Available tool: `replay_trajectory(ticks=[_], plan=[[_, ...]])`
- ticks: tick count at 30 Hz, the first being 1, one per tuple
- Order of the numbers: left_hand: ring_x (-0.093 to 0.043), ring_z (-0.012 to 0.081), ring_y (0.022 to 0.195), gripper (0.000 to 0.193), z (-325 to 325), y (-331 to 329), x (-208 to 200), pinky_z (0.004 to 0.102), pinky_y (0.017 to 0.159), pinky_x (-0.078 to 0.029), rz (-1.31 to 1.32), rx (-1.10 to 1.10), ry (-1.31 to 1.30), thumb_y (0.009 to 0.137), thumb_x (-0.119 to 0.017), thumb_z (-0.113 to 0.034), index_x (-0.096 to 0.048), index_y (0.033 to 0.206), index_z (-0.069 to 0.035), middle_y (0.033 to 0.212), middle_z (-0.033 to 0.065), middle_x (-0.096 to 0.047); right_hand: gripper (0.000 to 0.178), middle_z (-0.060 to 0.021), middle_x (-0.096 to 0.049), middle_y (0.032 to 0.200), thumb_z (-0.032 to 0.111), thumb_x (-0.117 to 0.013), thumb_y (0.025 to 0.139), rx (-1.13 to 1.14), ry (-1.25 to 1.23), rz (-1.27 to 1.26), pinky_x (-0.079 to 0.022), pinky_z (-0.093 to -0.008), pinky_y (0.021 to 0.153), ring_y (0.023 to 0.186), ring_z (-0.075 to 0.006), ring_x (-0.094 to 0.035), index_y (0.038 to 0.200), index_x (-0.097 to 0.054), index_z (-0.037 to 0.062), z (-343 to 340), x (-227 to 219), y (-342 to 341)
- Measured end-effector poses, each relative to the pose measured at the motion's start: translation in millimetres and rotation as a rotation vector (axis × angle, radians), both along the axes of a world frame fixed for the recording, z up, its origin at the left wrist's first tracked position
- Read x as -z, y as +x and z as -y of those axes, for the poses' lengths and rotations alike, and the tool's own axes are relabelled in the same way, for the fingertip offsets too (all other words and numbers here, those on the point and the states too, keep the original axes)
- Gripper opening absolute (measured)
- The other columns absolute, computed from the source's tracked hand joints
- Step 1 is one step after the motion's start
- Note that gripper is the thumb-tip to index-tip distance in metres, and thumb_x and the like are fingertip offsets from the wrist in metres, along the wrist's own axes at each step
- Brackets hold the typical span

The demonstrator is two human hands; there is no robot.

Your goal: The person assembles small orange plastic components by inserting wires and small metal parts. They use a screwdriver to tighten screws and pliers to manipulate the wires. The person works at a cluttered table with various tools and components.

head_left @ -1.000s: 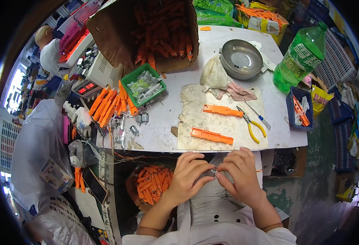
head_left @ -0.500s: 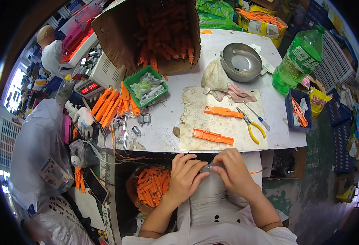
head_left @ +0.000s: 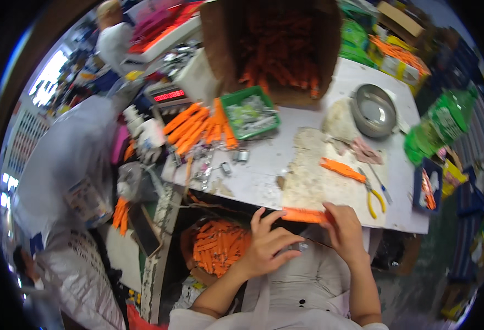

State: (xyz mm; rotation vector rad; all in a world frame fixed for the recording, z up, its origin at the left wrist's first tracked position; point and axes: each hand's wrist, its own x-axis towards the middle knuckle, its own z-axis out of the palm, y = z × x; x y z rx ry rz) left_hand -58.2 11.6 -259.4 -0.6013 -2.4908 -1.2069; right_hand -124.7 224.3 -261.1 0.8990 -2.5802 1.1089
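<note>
My left hand (head_left: 269, 245) is over my lap below the table edge, closed on a small silvery motor (head_left: 301, 247) that shows between thumb and fingers. A thin wire runs from it toward the right hand. At the table's front edge, my right hand (head_left: 345, 234) has its fingers and thumb round the right end of an orange plastic casing (head_left: 302, 215). Another orange casing (head_left: 342, 169) lies farther back on the stained work sheet (head_left: 302, 181), beside yellow-handled pliers (head_left: 375, 201) and a thin screwdriver (head_left: 382, 187).
A carton (head_left: 220, 44) of orange parts stands at the back. Left of the sheet are a green basket (head_left: 278, 124), more orange casings (head_left: 190, 129) and loose motors (head_left: 225, 168). A metal bowl (head_left: 374, 124), green bottle (head_left: 445, 121) and blue bin (head_left: 428, 206) stand right.
My hands have parted. The right has let go of the motor and taken hold of the nearer orange casing; the left keeps the motor. The whole view has shifted, with the table lower and farther right.
</note>
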Motion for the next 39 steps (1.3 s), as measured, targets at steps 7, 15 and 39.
replay_trajectory(ticks=[7,15,39], plan=[[-0.047,0.0312,0.119,0.027,31.5,18.5,-14.4,0.0479,0.1,-0.035,0.027,0.151,-0.076,0.076,-0.073,-0.025,-0.066,0.095,-0.007,0.09,0.0054,-0.061,0.05,-0.0125,-0.062,0.098,0.003,-0.074,0.069,-0.307,-0.013,0.091,-0.047,-0.0375,0.079,0.09,-0.0294,-0.059,0.116,-0.057,0.0025,25.5,-36.1,8.3],[-0.054,0.0297,0.109,0.02,173.8,76.4,-41.5,0.0382,0.095,-0.04,-0.127,-0.982,-0.218,0.075,-0.073,-0.012,-0.068,0.093,-0.007,0.101,0.0078,-0.066,0.054,-0.015,-0.06,0.11,0.011,-0.077,0.069,-0.118,-0.055,-0.054,-0.044,-0.0413,0.088,0.102,-0.0337,-0.055,0.118,-0.056,0.0018,8.4,-19.2,9.8],[-0.05,0.0277,0.113,0.023,34.4,-42.2,-22.2,0.0504,0.108,-0.02,-0.163,-0.091,-0.263,0.077,-0.073,-0.022,-0.066,0.095,-0.009,0.091,0.002,-0.064,0.035,-0.0132,-0.058,0.108,0.016,-0.067,0.079,0.303,0.139,-0.206,-0.035,-0.0428,0.097,0.108,-0.0319,-0.049,0.111,-0.059,0.0025,-36.8,11.9,-77.8]])
